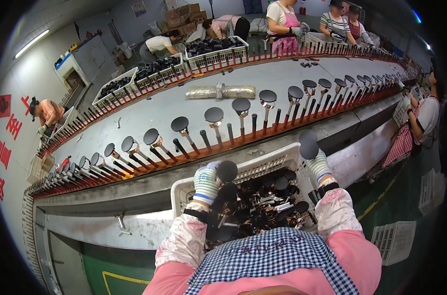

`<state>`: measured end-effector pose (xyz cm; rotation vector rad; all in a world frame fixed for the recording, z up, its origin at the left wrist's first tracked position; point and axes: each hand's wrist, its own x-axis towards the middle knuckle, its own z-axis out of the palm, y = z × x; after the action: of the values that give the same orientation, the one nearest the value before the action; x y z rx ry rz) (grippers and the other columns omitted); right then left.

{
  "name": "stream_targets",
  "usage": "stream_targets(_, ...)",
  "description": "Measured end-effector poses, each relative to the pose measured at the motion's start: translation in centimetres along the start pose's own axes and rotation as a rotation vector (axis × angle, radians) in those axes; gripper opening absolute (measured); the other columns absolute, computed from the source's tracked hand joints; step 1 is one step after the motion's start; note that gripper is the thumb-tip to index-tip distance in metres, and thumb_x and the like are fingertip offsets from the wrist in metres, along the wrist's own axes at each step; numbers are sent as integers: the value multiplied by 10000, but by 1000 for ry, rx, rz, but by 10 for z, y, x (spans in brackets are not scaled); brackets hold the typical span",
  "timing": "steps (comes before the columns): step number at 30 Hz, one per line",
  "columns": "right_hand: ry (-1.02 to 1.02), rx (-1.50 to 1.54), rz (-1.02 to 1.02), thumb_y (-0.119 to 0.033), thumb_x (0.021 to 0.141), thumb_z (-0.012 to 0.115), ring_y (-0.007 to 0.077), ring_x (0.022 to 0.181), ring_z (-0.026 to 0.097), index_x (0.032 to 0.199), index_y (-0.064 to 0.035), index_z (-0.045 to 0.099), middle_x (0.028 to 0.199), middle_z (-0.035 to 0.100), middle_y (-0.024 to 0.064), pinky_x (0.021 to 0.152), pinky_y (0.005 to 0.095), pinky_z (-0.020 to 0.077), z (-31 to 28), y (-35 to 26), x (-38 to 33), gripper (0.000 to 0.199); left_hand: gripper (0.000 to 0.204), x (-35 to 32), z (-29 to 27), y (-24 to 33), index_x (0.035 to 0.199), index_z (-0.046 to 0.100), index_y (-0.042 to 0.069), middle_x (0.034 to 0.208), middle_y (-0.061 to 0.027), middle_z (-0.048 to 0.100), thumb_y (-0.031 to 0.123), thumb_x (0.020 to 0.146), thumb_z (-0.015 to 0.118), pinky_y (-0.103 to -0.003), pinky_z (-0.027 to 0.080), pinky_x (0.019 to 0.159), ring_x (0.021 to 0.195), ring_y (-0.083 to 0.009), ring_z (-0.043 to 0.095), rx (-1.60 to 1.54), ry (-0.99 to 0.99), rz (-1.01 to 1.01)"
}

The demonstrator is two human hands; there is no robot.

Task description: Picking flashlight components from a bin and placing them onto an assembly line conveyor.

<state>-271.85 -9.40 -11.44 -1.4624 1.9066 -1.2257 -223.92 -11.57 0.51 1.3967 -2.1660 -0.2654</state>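
Note:
In a striped glove, my left hand (205,184) is closed at the left rim of a white plastic crate (178,192), gripping a black disc-topped metal part (227,171). My right hand (322,167), gloved too, is raised at the crate's far right corner. It is closed on another disc-topped part (309,144), whose black disc hides some of my fingers. Below my hands, the crate holds a heap of similar metal parts (262,209) with black discs and shiny stems. Beyond it, a row of upright dark rods stands on the conveyor edge, several carrying disc-topped parts (241,106).
A wrapped roll (220,92) lies on the grey central table (149,110). Crates of black parts (216,51) stand across the line. Several co-workers are at the far side; another person (420,118) stands at the right. A stacked crate (393,241) sits on the floor.

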Motion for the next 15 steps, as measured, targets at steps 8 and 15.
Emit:
stream_targets(8,-11,-166,-31,-48,1049,429,122,887,590,1105,-10,686,1043,713,31,811,272,511,-35,-14,7,266,337,15,17,37,1134,756,147,984,-153,761,198,801,758,-426,578,807,902,-351,726,67,11,17)
stream_targets(15,-73,-22,45,-36,1019,519,164,921,625,1228,-33,633,1095,708,92,861,300,529,-71,-8,21,238,364,28,49,59,1166,727,127,1079,-162,744,188,808,747,-439,555,870,982,-371,703,-16,12,-2)
